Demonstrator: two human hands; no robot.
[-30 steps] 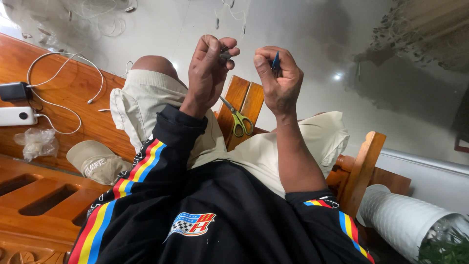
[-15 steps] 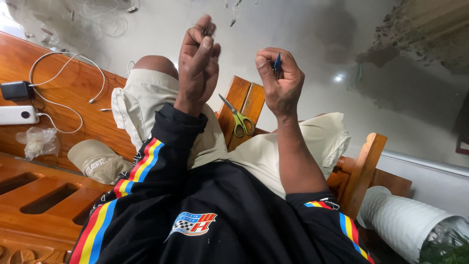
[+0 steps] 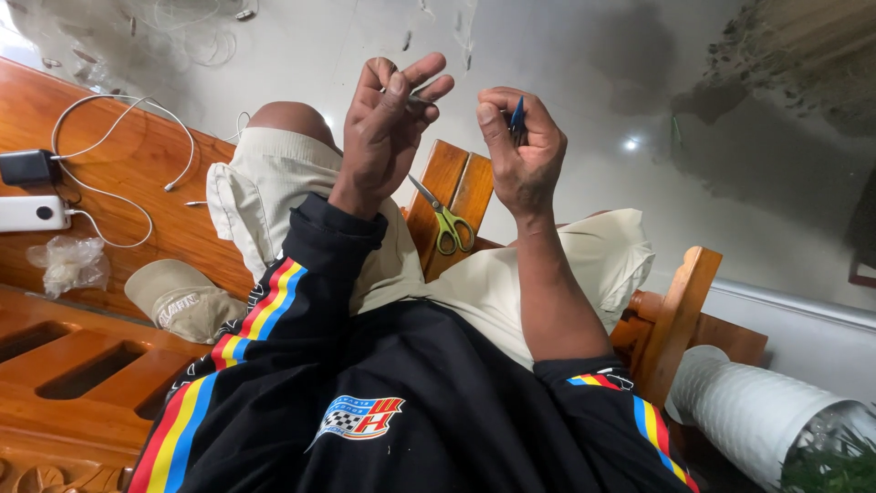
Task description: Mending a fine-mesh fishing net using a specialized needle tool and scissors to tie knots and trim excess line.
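While pinched in right hand [image 3: 525, 155], blue tool [image 3: 516, 117] slim.

Jacket sleeve [image 3: 274, 315]: black, with red, yellow and blue stripes
Chest patch [image 3: 358, 418]: red, blue, with a black-and-white chequered flag
Shorts [image 3: 274, 196]: pale cream
Scissors [image 3: 444, 219]: green handles, grey blades
Small tool [image 3: 516, 117] in the right hand [image 3: 522, 155]: dark blue
Cap [image 3: 182, 299]: beige
Bench [image 3: 109, 365]: glossy orange-brown wood
Cable [image 3: 119, 105]: white
Floor [image 3: 593, 82]: shiny grey

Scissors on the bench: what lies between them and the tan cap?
In the head view, the person's beige-shorted thigh and black-sleeved left arm lie between the green-handled scissors and tan cap.
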